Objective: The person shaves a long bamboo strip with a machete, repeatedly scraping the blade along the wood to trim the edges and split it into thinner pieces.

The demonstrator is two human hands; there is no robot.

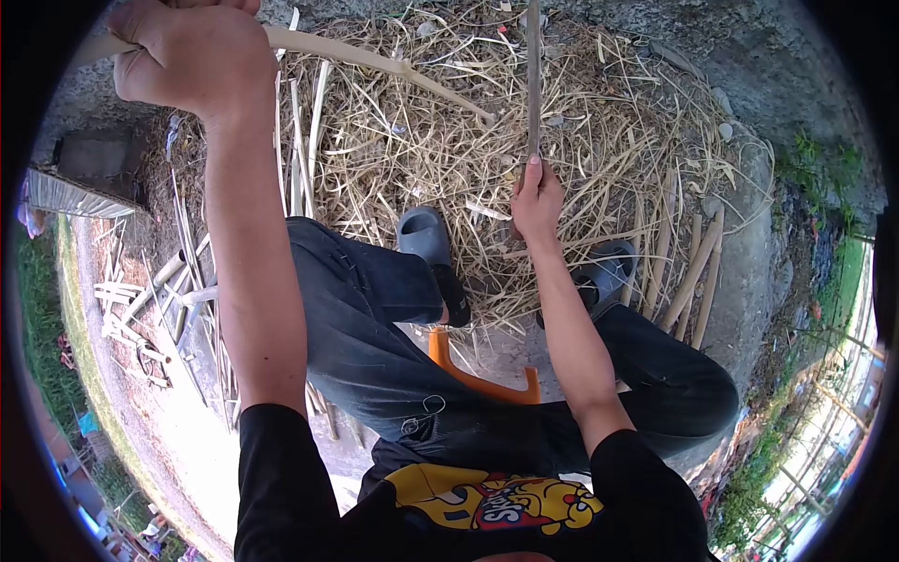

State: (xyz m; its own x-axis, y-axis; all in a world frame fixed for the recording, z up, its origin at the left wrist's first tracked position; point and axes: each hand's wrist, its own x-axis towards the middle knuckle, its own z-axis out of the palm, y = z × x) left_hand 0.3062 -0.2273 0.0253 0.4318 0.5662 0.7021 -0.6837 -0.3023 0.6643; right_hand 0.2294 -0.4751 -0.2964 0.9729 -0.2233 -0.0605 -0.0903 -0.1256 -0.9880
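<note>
My left hand (198, 64) is raised at the upper left, its fingers wrapped round a pale bamboo strip (361, 56). The strip slants down to the right and has a node along its length. Lower and right of centre, my right hand (537, 201) is closed on the lower end of a long, narrow knife (534, 84). Its blade points away from me, with the thumb laid along it. The handle is mostly hidden in my grip. Strip and blade are apart, the strip's far end lying left of the blade.
Bamboo shavings (440, 159) cover the ground around my grey clogs (424, 234). An orange stool (487, 389) shows between my legs. Bamboo poles (693, 272) lie at the right, and cut bamboo pieces (140, 318) at the left. A rough wall (646, 19) rises ahead.
</note>
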